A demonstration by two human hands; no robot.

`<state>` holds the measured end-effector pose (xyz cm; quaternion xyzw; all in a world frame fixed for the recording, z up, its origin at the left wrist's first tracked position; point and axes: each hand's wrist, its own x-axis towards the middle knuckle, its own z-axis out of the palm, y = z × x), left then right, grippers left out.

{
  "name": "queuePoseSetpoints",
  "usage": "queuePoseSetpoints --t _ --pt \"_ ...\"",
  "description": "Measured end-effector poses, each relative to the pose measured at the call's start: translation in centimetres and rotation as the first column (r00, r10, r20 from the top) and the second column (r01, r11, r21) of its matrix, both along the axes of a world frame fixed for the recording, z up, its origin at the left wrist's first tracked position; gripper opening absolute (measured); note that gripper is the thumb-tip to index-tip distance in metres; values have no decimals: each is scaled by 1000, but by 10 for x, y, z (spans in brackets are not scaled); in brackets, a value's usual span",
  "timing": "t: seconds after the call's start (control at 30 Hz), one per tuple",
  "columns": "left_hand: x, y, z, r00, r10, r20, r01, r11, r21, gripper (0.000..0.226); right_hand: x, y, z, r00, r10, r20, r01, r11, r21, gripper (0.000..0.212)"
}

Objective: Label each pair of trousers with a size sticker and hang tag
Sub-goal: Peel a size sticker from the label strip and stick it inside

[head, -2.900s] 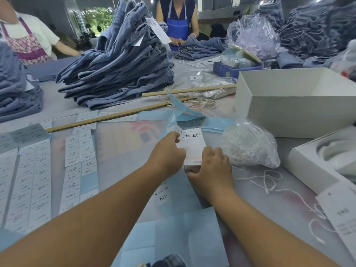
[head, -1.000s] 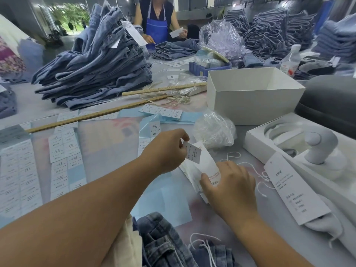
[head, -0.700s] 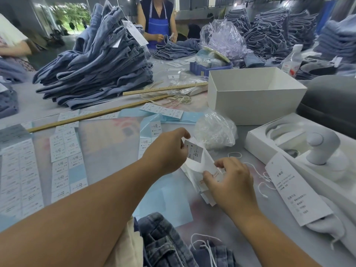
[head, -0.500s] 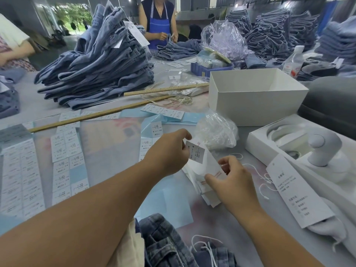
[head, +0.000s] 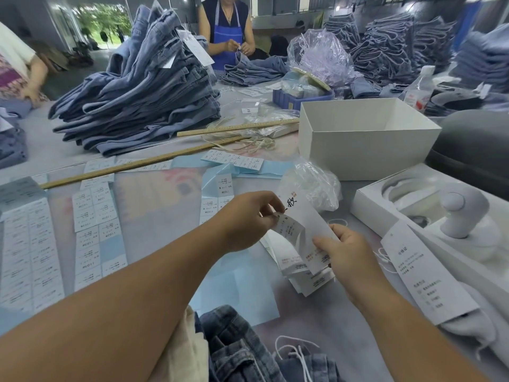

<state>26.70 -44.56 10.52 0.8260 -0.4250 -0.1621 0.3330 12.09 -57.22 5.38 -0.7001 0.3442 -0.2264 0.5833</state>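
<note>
Since half a second ago the small size sticker (head: pixel 286 226) pinched in the left hand (head: pixel 248 219) has come down against the face of the white hang tag (head: pixel 303 216), where before it stood clear above it, and the right hand (head: pixel 348 255) has shifted its thumb lower on the tag's near end; the tag now rises more steeply. The grey surface (head: pixel 154 213) carries sheets of size stickers (head: pixel 93 213) on pale blue backing at the left, two wooden rulers (head: pixel 143 164) lying across it, a crumpled clear bag (head: pixel 311 183), an open white box (head: pixel 366 139) and a white moulded tray (head: pixel 429 205) at the right. A tall stack of folded blue trousers (head: pixel 143 89) stands at the far left, and more stacks fill the room behind. A person in a blue apron (head: pixel 225 31) works across the surface. A pair of darker denim trousers (head: pixel 242 351) lies at the near edge, below the forearms. Both forearms reach forward, hands close together over a loose pile of hang tags (head: pixel 311 279). The left hand's thumb and fingers pinch the sticker; the right hand's thumb and curled fingers grip the tag's lower end.
</note>
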Motion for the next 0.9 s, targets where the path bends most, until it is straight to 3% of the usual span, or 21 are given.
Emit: queuePoseSetpoints --t 0.33,0.47,0.9 --pt "-3 -3 4 977 -52 -206 32 994 -101 30 -5 -3 5 988 141 69 -142 990 20 26" --pt "-7 -5 4 964 -80 -253 57 994 -97 27 -3 -1 7 980 172 105 -184 975 124 32" --pt "-6 -3 0 990 -49 -134 38 996 -86 17 2 0 7 978 140 154 -177 949 261 43"
